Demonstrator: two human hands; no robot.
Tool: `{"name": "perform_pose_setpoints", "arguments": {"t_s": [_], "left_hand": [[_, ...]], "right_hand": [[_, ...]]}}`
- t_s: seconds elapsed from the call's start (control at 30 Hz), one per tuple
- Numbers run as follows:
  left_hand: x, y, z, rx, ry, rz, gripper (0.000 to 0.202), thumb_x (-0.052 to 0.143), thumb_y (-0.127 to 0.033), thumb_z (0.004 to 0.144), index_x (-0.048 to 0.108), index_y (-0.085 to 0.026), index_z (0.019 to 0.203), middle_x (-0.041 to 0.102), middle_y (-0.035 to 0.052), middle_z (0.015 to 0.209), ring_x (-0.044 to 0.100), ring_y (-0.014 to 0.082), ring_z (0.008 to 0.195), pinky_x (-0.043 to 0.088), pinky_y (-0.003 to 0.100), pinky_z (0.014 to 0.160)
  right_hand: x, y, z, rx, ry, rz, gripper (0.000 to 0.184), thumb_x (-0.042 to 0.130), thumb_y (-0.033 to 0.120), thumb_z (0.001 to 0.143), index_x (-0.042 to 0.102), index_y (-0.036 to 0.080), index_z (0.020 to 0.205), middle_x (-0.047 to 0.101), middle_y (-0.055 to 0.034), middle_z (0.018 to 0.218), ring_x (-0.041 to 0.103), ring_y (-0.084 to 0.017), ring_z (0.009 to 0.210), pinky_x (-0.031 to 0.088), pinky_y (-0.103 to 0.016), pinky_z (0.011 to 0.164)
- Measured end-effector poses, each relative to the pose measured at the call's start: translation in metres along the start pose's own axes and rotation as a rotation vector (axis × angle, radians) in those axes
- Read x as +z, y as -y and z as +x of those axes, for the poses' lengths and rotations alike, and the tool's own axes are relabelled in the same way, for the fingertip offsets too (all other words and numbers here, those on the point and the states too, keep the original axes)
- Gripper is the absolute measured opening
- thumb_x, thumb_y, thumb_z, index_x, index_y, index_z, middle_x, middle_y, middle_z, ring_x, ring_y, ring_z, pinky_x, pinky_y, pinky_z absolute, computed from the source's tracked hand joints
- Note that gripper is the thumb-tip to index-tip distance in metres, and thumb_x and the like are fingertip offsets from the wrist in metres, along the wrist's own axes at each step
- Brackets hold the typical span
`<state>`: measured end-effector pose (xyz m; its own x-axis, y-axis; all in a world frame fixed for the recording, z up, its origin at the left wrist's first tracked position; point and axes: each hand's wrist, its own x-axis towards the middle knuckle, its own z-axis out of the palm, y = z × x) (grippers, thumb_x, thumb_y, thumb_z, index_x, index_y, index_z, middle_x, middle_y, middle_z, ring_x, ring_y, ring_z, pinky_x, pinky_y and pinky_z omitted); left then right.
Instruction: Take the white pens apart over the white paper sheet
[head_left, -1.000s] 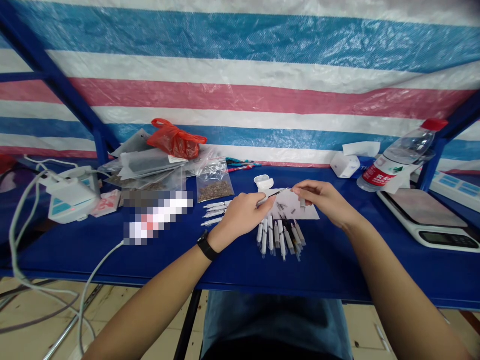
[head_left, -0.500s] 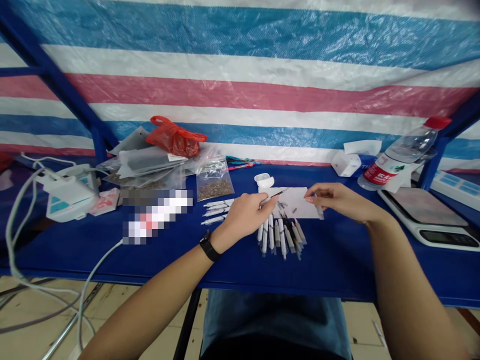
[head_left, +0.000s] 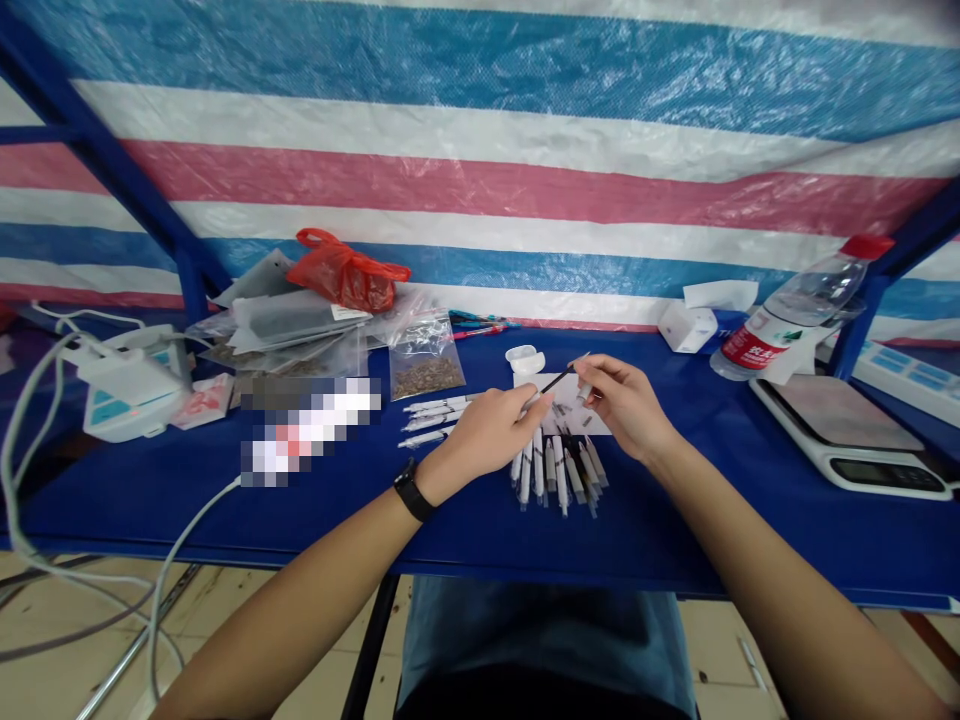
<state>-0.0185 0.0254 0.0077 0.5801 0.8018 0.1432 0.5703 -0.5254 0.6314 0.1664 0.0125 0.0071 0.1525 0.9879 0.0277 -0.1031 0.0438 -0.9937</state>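
My left hand (head_left: 495, 425), wearing a black wristband, is closed on a thin dark rod (head_left: 556, 381) that slants up to the right. My right hand (head_left: 621, 402) pinches a small light grey tube (head_left: 583, 392), its fingertips at the rod's upper end. Whether rod and tube touch is too small to tell. Below both hands is a white sheet of paper (head_left: 600, 422) bearing small dark bits. In front of it lies a fanned row of white and grey pen-like sticks (head_left: 561, 475), some with clear wrapping. More white wrapped sticks (head_left: 429, 424) lie left of my left hand.
A small open white case (head_left: 525, 360) stands behind the paper. At the back left are a bag of brown bits (head_left: 427, 375), clear bags (head_left: 300, 325) and a red plastic bag (head_left: 349, 275). A bottle (head_left: 780, 325) and digital scale (head_left: 847, 435) stand right; cables (head_left: 26, 500) run left.
My right hand has moved left with the small grey tube, from the paper's right edge to the tip of the dark rod. My left hand stays nearly in place.
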Motion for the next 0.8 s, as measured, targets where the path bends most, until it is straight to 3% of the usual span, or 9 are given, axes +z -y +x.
{"name": "perform_pose_setpoints", "arguments": {"t_s": [0.17, 0.27, 0.37, 0.5, 0.63, 0.8], "left_hand": [[-0.001, 0.001, -0.001, 0.016, 0.023, 0.016, 0.036, 0.039, -0.038, 0.103, 0.031, -0.024, 0.07, 0.031, -0.0063, 0.048, 0.036, 0.0142, 0.041, 0.019, 0.03, 0.05], [-0.005, 0.006, -0.002, 0.01, 0.043, 0.1, 0.042, 0.044, -0.036, 0.1, 0.03, -0.023, 0.063, 0.032, -0.004, 0.049, 0.034, 0.0137, 0.042, 0.019, 0.031, 0.051], [-0.009, 0.01, -0.002, -0.041, 0.065, 0.168, 0.048, 0.047, -0.035, 0.098, 0.027, -0.022, 0.056, 0.033, -0.0019, 0.047, 0.033, 0.0138, 0.042, 0.018, 0.032, 0.051], [-0.008, 0.009, -0.002, -0.093, 0.09, 0.258, 0.051, 0.048, -0.035, 0.098, 0.027, -0.022, 0.054, 0.037, -0.0005, 0.048, 0.033, 0.0147, 0.043, 0.017, 0.033, 0.052], [-0.008, 0.008, -0.003, -0.117, 0.113, 0.301, 0.034, 0.049, -0.031, 0.097, 0.041, -0.022, 0.065, 0.047, -0.001, 0.054, 0.043, 0.0172, 0.05, 0.02, 0.031, 0.053], [-0.009, 0.009, -0.003, -0.109, 0.128, 0.327, 0.017, 0.05, -0.027, 0.096, 0.05, -0.023, 0.081, 0.057, -0.0003, 0.064, 0.052, 0.0191, 0.059, 0.022, 0.029, 0.053]], "right_hand": [[-0.02, 0.01, 0.007, -0.059, -0.047, -0.013, 0.034, 0.088, 0.048, 0.061, 0.068, 0.022, 0.072, 0.05, 0.0043, 0.058, 0.042, -0.009, 0.049, 0.04, -0.026, 0.047], [-0.042, 0.022, 0.011, -0.04, -0.051, -0.038, 0.03, 0.088, 0.041, 0.062, 0.067, 0.021, 0.07, 0.044, 0.0059, 0.053, 0.034, -0.007, 0.045, 0.028, -0.023, 0.039], [-0.055, 0.03, 0.009, 0.086, 0.044, -0.137, 0.028, 0.089, 0.037, 0.061, 0.069, 0.019, 0.068, 0.04, 0.0068, 0.049, 0.026, -0.005, 0.042, 0.018, -0.023, 0.037], [-0.046, 0.029, 0.001, 0.3, 0.27, -0.327, 0.024, 0.089, 0.034, 0.058, 0.074, 0.018, 0.065, 0.041, 0.0065, 0.048, 0.025, -0.004, 0.042, 0.017, -0.023, 0.038], [-0.034, 0.022, -0.003, 0.396, 0.457, -0.453, 0.018, 0.087, 0.033, 0.062, 0.076, 0.018, 0.062, 0.043, 0.0045, 0.049, 0.028, -0.005, 0.043, 0.018, -0.024, 0.039], [-0.037, 0.02, -0.002, 0.354, 0.455, -0.512, 0.022, 0.088, 0.038, 0.064, 0.078, 0.02, 0.072, 0.049, 0.0039, 0.055, 0.034, -0.006, 0.046, 0.023, -0.023, 0.041]]}}
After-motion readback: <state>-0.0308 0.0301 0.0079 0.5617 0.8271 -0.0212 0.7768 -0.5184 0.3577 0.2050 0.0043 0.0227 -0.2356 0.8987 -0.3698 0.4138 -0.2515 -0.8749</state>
